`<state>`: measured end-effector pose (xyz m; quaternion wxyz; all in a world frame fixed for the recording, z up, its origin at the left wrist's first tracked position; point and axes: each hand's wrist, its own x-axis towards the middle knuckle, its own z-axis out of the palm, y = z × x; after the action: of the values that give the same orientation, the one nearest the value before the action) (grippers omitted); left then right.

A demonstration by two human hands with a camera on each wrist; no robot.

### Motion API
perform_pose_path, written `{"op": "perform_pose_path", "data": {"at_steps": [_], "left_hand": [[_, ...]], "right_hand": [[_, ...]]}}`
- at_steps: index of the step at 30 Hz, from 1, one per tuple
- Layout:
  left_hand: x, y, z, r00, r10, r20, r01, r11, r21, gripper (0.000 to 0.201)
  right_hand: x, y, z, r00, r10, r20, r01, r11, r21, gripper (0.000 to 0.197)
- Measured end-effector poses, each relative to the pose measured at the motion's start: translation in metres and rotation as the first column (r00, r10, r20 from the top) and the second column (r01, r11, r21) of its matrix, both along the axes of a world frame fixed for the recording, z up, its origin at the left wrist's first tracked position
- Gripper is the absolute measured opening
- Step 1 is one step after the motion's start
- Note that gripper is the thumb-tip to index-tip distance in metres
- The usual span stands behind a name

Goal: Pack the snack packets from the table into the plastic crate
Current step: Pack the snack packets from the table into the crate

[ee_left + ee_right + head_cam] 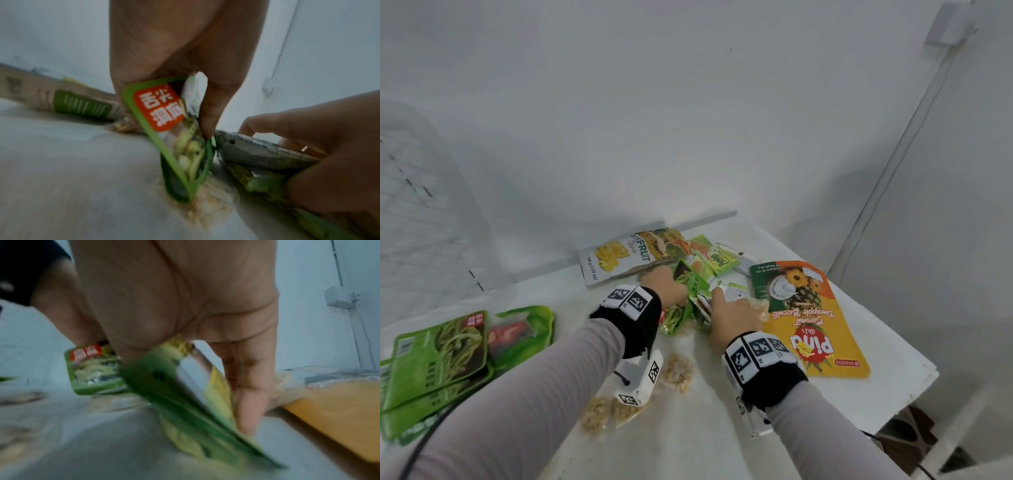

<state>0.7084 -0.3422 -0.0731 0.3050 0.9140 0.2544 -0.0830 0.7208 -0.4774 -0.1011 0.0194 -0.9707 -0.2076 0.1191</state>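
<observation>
My left hand (669, 289) pinches a small green snack packet (170, 129) with an orange label, stood on edge on the white table (709, 438). Close beside it, my right hand (726, 308) grips a bunch of small green, yellow and silver packets (185, 395) between thumb and fingers. Both hands meet at the pile of small packets (709, 267) in the middle of the table. The translucent plastic crate (431, 212) stands at the far left, its inside hard to make out.
A jackfruit chips bag (619, 257) lies behind the hands and a big yellow biscuit bag (808, 322) to the right. Flat green packets (438, 356) lie at the left. Small clear packets of nuts (678, 371) sit under my wrists. The table's edge runs along the right.
</observation>
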Motion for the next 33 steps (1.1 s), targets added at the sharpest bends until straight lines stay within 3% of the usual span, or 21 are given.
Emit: {"op": "perform_pose_path", "data": {"at_steps": [2, 5, 9, 12, 15, 19, 28, 33], "left_hand": [[-0.003, -0.002, 0.007, 1.000, -0.027, -0.011, 0.027, 0.996, 0.084, 0.018], [-0.009, -0.001, 0.019, 0.993, -0.101, -0.058, 0.110, 0.980, 0.168, 0.022], [-0.021, 0.008, 0.035, 0.978, -0.180, -0.109, 0.199, 0.960, 0.198, 0.040], [-0.031, 0.013, 0.049, 0.972, -0.219, -0.090, 0.235, 0.939, 0.250, 0.038], [-0.044, 0.019, 0.068, 0.973, -0.231, -0.018, 0.229, 0.943, 0.242, 0.043], [-0.066, 0.028, 0.097, 0.966, -0.256, 0.023, 0.251, 0.958, 0.139, 0.033], [-0.149, 0.053, 0.185, 0.943, -0.300, 0.142, 0.285, 0.951, 0.116, 0.031], [-0.222, 0.096, 0.221, 0.940, -0.221, 0.260, 0.209, 0.975, 0.075, 0.016]], "right_hand": [[0.002, -0.002, 0.002, 1.000, -0.007, 0.029, 0.006, 0.999, 0.041, 0.040], [0.007, -0.010, 0.007, 0.998, -0.001, -0.064, 0.013, 0.982, 0.188, 0.025], [0.010, -0.022, 0.019, 0.970, -0.029, -0.243, 0.115, 0.931, 0.348, 0.032], [0.008, -0.028, 0.027, 0.948, -0.053, -0.315, 0.201, 0.864, 0.462, 0.032], [0.006, -0.028, 0.037, 0.924, -0.092, -0.372, 0.295, 0.789, 0.539, 0.035], [0.001, -0.019, 0.058, 0.882, -0.121, -0.456, 0.405, 0.691, 0.599, 0.035], [-0.039, 0.015, 0.132, 0.938, 0.013, -0.347, 0.239, 0.700, 0.672, 0.018], [-0.096, 0.065, 0.169, 0.965, 0.139, -0.222, 0.085, 0.635, 0.768, 0.018]]}}
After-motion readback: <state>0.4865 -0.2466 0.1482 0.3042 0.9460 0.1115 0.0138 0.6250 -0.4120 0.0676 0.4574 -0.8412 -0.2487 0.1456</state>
